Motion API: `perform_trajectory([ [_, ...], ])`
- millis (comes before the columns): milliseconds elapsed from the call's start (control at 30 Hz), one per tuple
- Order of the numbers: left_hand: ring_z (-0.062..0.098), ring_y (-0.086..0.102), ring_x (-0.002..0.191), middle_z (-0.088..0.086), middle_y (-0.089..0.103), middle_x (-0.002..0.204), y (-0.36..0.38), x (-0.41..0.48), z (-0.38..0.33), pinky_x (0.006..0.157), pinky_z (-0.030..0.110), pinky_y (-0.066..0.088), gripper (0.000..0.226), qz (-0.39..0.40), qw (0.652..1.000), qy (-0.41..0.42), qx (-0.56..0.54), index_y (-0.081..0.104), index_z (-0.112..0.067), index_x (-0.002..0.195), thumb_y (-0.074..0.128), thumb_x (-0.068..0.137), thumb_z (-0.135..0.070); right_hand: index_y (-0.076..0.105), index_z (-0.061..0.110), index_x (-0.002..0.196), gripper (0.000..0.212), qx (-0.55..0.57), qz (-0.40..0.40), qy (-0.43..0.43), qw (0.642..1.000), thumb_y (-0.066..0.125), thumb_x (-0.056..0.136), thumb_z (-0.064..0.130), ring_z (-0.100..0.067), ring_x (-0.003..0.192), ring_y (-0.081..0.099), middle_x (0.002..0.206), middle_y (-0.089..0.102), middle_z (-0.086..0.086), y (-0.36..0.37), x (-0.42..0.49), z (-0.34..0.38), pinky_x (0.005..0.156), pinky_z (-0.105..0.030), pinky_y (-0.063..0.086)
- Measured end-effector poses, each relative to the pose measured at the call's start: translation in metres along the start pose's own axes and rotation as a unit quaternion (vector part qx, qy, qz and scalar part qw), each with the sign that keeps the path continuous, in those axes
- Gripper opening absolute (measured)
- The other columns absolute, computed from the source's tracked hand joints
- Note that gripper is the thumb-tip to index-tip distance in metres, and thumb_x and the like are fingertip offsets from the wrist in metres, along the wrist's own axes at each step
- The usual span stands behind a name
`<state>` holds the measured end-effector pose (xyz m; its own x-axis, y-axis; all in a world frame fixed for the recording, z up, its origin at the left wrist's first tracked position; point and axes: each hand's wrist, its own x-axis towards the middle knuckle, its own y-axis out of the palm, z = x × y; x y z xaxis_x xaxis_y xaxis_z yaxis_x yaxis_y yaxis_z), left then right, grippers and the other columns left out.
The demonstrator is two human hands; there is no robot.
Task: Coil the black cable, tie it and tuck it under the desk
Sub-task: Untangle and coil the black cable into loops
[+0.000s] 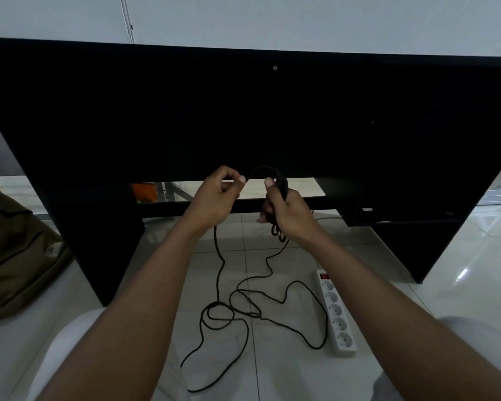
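Observation:
A long thin black cable [237, 302] lies in loose tangled loops on the white tiled floor in front of a black desk [243, 111]. My right hand [287, 208] grips a small bundle of coiled turns, whose lower ends hang below the fist. From the bundle the cable arcs up and left to my left hand [219, 195], which pinches it between thumb and fingers. Another strand drops from the left hand down to the loops on the floor. Both hands are held at the desk's front edge.
A white power strip [337, 312] with several sockets and a red switch lies on the floor to the right of the cable. A brown bag [15, 256] sits at the left. The desk's side panels stand left and right, with a low crossbar [359, 202] behind my hands.

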<state>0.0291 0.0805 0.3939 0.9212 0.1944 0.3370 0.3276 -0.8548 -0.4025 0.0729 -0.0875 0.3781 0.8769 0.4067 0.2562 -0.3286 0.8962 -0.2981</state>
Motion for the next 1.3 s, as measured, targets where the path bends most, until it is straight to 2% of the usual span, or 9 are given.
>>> perform_trajectory([
  [100, 0.012, 0.032, 0.051, -0.009, 0.042, 0.055, 0.005, -0.001, -0.001, 0.050, 0.027, 0.030, 0.021, 0.055, 0.996, -0.024, -0.061, 0.059, -0.020, 0.102, 0.055, 0.100, -0.041, 0.051, 0.007, 0.078, 0.050, 0.082, 0.006, -0.005, 0.997, 0.042, 0.105, 0.047, -0.014, 0.052, 0.046, 0.055, 0.036, -0.001, 0.006, -0.001, 0.005, 0.067, -0.039, 0.064],
  [200, 0.012, 0.029, 0.053, -0.007, 0.037, 0.055, 0.011, -0.004, -0.005, 0.050, 0.029, 0.028, 0.024, 0.089, 0.991, -0.019, -0.101, 0.061, -0.015, 0.106, 0.057, 0.100, -0.038, 0.062, 0.005, 0.109, 0.044, 0.118, -0.020, 0.004, 0.993, 0.049, 0.102, 0.047, -0.009, 0.050, 0.045, 0.053, 0.043, 0.007, 0.011, -0.002, 0.008, 0.061, -0.028, 0.058],
  [400, 0.014, 0.040, 0.057, 0.000, 0.065, 0.067, 0.013, -0.009, -0.007, 0.053, 0.025, 0.035, 0.022, 0.123, 0.987, -0.023, -0.101, 0.060, -0.013, 0.105, 0.057, 0.101, -0.035, 0.068, 0.005, 0.095, 0.042, 0.164, -0.047, 0.027, 0.985, 0.060, 0.098, 0.046, -0.009, 0.053, 0.048, 0.059, 0.053, 0.006, 0.013, -0.005, 0.012, 0.062, -0.027, 0.053],
  [633, 0.012, 0.039, 0.051, -0.012, 0.049, 0.053, 0.023, -0.011, -0.009, 0.056, 0.027, 0.041, 0.035, 0.153, 0.982, -0.059, -0.097, 0.059, -0.011, 0.086, 0.059, 0.098, -0.045, 0.054, 0.015, 0.066, 0.044, 0.211, -0.127, 0.093, 0.965, 0.058, 0.099, 0.044, -0.017, 0.068, 0.059, 0.062, 0.056, 0.002, 0.015, -0.002, 0.014, 0.075, -0.033, 0.051],
  [767, 0.015, 0.044, 0.055, 0.001, 0.043, 0.059, 0.012, -0.008, 0.001, 0.059, 0.028, 0.047, 0.059, 0.131, 0.991, -0.032, 0.018, 0.056, -0.007, 0.068, 0.060, 0.090, -0.062, 0.046, 0.017, 0.062, 0.045, 0.314, -0.169, 0.084, 0.930, 0.067, 0.094, 0.041, -0.009, 0.053, 0.050, 0.050, 0.045, 0.008, 0.009, -0.004, 0.022, 0.068, -0.029, 0.049],
  [933, 0.008, 0.043, 0.051, -0.002, 0.043, 0.055, 0.001, -0.006, 0.017, 0.056, 0.026, 0.042, 0.071, 0.143, 0.984, -0.037, 0.099, 0.057, -0.001, 0.071, 0.065, 0.080, -0.070, 0.041, 0.020, 0.058, 0.051, 0.415, -0.132, 0.109, 0.894, 0.060, 0.098, 0.047, -0.011, 0.044, 0.031, 0.052, 0.025, 0.005, -0.007, -0.001, 0.021, 0.047, -0.025, 0.041],
  [1100, 0.007, 0.038, 0.052, -0.008, 0.046, 0.061, 0.009, -0.009, 0.017, 0.054, 0.029, 0.038, 0.051, 0.154, 0.975, 0.048, 0.152, 0.051, -0.016, 0.087, 0.080, 0.075, -0.056, 0.037, 0.019, 0.066, 0.055, 0.215, -0.065, 0.156, 0.962, 0.038, 0.101, 0.061, -0.012, 0.045, 0.030, 0.055, 0.030, 0.003, -0.007, -0.002, 0.016, 0.045, -0.026, 0.037],
  [1200, 0.020, 0.059, 0.074, 0.005, 0.058, 0.078, 0.013, -0.009, 0.016, 0.073, 0.039, 0.057, 0.068, 0.148, 0.968, 0.068, 0.189, 0.035, -0.023, 0.105, 0.086, 0.070, -0.051, 0.044, 0.013, 0.074, 0.057, 0.037, -0.029, 0.140, 0.989, 0.032, 0.102, 0.062, -0.016, 0.050, 0.042, 0.063, 0.043, -0.003, -0.002, -0.006, 0.015, 0.055, -0.032, 0.043],
  [1300, 0.018, 0.062, 0.083, 0.004, 0.059, 0.084, 0.017, -0.009, 0.017, 0.082, 0.043, 0.059, 0.083, 0.149, 0.965, 0.072, 0.205, 0.024, -0.024, 0.114, 0.089, 0.068, -0.046, 0.051, 0.008, 0.080, 0.061, -0.038, -0.002, 0.132, 0.991, 0.029, 0.103, 0.059, -0.019, 0.056, 0.049, 0.072, 0.051, -0.010, 0.003, -0.009, 0.014, 0.058, -0.032, 0.045],
])
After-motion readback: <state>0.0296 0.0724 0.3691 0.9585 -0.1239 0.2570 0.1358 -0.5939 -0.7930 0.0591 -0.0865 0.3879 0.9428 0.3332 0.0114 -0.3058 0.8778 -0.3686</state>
